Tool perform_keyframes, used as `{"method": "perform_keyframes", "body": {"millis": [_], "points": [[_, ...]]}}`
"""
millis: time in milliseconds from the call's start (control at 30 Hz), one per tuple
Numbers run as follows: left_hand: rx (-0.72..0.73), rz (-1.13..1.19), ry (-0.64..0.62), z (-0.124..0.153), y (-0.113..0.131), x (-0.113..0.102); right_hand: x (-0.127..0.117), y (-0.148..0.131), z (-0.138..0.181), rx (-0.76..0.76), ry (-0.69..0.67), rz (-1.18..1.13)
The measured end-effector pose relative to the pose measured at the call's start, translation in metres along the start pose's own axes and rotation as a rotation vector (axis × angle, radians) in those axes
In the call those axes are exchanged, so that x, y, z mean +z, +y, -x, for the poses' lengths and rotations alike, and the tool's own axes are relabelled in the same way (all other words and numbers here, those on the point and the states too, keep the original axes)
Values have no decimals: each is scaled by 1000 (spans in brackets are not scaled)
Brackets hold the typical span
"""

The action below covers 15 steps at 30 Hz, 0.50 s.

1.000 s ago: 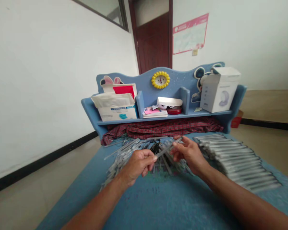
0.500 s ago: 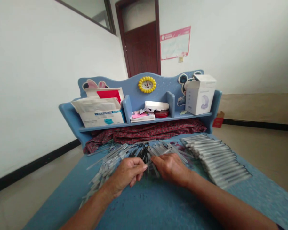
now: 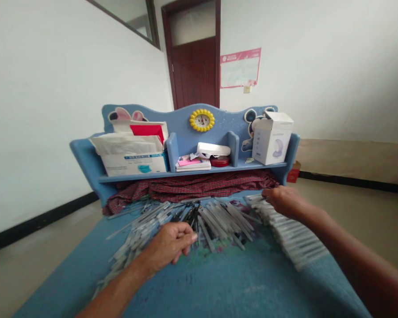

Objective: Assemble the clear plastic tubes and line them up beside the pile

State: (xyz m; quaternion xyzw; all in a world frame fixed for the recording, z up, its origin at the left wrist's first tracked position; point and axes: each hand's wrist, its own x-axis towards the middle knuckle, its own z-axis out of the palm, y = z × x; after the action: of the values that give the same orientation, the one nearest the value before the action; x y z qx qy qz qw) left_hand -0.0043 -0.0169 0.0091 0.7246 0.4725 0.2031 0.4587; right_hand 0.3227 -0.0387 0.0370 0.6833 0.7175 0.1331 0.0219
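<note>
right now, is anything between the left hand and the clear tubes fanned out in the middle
Nothing visible stands between the left hand and the nearest clear tubes; the dark pieces appear to lie beyond its fingers, off to the side.

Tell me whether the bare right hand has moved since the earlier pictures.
Yes: the right hand moved rightward, away from the yellow scalloped clock, nearer the white cardboard box.

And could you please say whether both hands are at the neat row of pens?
No, only the right hand is at that row; the left hand is by the loose pens.
</note>
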Motion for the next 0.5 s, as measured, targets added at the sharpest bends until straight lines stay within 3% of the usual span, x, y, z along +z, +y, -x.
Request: {"method": "perform_keyframes", "body": {"millis": [200, 500], "points": [[-16, -35, 26, -2, 0, 0, 18, 41, 7, 53, -110, 3], [0, -64, 15, -3, -5, 0, 27, 43, 13, 41, -139, -20]]}}
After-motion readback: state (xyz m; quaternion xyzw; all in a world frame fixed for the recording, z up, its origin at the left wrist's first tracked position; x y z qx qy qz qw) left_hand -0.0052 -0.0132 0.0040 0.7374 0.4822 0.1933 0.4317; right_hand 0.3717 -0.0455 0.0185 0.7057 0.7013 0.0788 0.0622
